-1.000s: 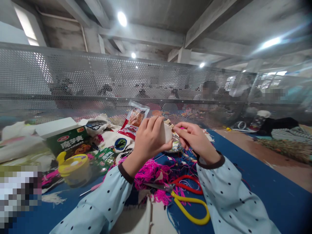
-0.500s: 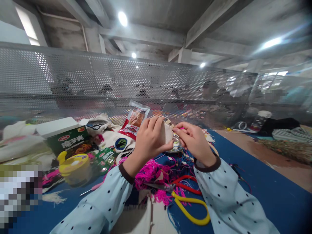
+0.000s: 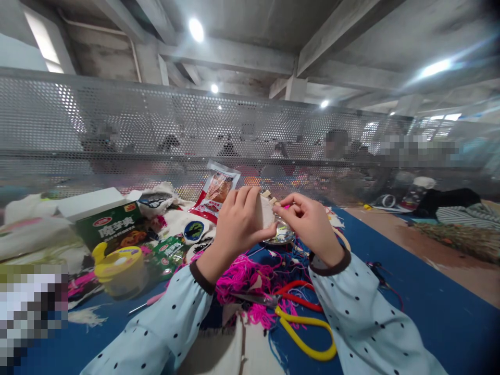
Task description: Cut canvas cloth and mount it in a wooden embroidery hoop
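Left hand: your left hand [image 3: 232, 229] is wrapped around the cloth-covered hoop [image 3: 266, 213], fingers [image 3: 242, 200] curled over its left side and thumb along its lower edge.
Right hand: your right hand [image 3: 314, 226] has thumb and index pinched together at the pale tabs [image 3: 269, 197] on the hoop's upper right edge; the exact part between those fingertips is too small for you to make out.
Hoop: it sits tilted between your two sets of fingers, held up off the bench [image 3: 414, 281], its pale woven face partly covered by your left fingers.
Just below your right fingers: a shiny metal dish [image 3: 284, 240] with small bits in it, partly behind your hand.
Below your left fingers: a tangle of bright pink yarn [image 3: 238, 278] spread over the blue bench.
Nearer you than the fingers: scissors [image 3: 308, 348] with one red and one yellow handle, lying on the yarn, with pale cloth [image 3: 219, 357] beside them.
Beyond your left fingers: a red and clear food packet [image 3: 214, 197], leaning at an angle.
Left of your left fingers: a round blue-edged patch [image 3: 194, 230], a green packet [image 3: 170, 255], and further off a green box [image 3: 111, 226] and a yellow-lidded tub [image 3: 121, 271].
By your left forearm: a tool with a pink handle [image 3: 155, 298].
Well beyond all your fingers: a perforated metal screen [image 3: 187, 125], with blurred figures behind it.
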